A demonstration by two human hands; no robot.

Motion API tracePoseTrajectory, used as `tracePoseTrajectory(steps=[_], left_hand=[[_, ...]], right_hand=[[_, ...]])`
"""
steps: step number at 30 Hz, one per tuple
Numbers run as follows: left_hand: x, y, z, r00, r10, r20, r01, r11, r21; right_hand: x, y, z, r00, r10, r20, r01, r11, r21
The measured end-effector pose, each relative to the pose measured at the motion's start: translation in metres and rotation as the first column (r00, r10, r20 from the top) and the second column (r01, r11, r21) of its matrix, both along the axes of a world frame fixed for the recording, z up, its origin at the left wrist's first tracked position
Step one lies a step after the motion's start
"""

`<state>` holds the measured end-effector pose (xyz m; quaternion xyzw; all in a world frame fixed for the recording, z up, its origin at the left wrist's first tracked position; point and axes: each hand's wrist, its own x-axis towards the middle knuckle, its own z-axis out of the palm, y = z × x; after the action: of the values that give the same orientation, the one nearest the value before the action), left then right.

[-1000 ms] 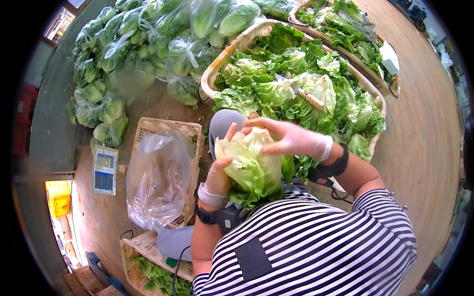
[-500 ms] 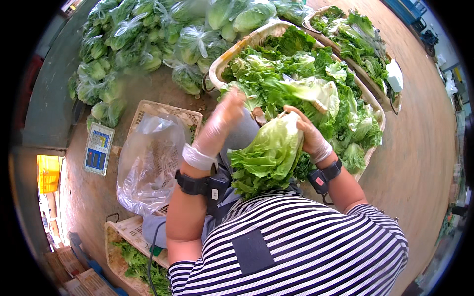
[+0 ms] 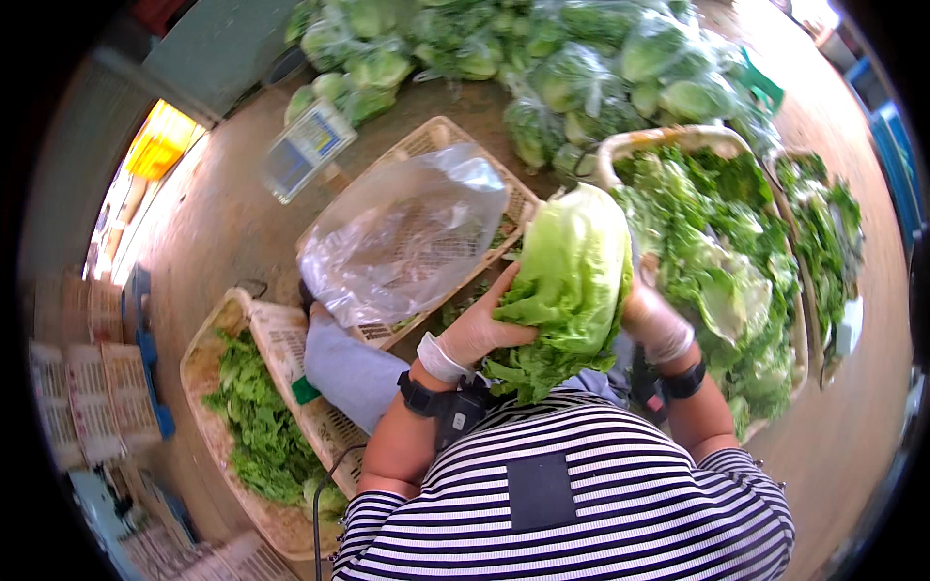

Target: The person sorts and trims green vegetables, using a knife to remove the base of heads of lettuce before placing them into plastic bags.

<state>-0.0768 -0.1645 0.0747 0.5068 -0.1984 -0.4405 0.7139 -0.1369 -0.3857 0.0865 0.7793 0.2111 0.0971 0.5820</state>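
A head of green lettuce (image 3: 573, 266) is held up in front of my chest, its leafy end toward me. My left hand (image 3: 484, 324), in a thin clear glove, grips its left side with the thumb lying across the leaves. On the other side my gloved right hand (image 3: 654, 312) presses against the lettuce, its fingertips partly hidden behind it. Left of the lettuce, a clear plastic bag (image 3: 407, 237) lies spread inside a beige plastic crate (image 3: 438, 128). To the right stands a large basket (image 3: 668, 137) heaped with loose lettuce leaves.
Bagged lettuces (image 3: 572, 82) are piled at the back. A blue-and-white scale (image 3: 312, 145) sits on the floor at left. Another basket (image 3: 225, 334) with leaves stands at lower left, and one more leaf-filled basket (image 3: 819, 252) at far right. A yellow crate (image 3: 165, 140) shows in the doorway.
My left hand, earlier raised apart from the lettuce, now holds its left side. The lettuce has been turned more upright. The view has swung left, bringing the bag and crate closer to the middle.
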Motion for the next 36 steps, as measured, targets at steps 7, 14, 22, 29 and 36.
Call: tracePoseTrajectory(steps=[7,14,22,29,36], left_hand=[[-0.005,0.107,-0.007,0.539,0.332,0.774,-0.754,0.599,0.268],[0.032,0.188,-0.116,0.229,0.734,0.64,-0.969,0.108,0.223],[0.032,0.187,-0.132,0.097,0.995,-0.012,-0.978,0.098,0.182],[0.041,0.161,-0.146,0.463,0.808,0.364,-0.886,0.425,0.184],[0.046,0.193,-0.159,0.287,0.892,0.348,-0.958,0.265,0.112]], right_hand=[[0.027,0.08,-0.081,0.647,0.76,-0.066,0.446,-0.447,-0.775],[0.127,0.167,-0.119,0.561,0.827,-0.03,0.298,-0.236,-0.925],[0.258,0.199,-0.288,0.736,0.555,-0.387,0.0,-0.573,-0.82],[0.249,0.149,-0.348,0.715,0.288,-0.637,-0.082,-0.87,-0.485],[0.068,0.085,-0.068,0.928,0.275,-0.253,0.369,-0.783,0.501]])
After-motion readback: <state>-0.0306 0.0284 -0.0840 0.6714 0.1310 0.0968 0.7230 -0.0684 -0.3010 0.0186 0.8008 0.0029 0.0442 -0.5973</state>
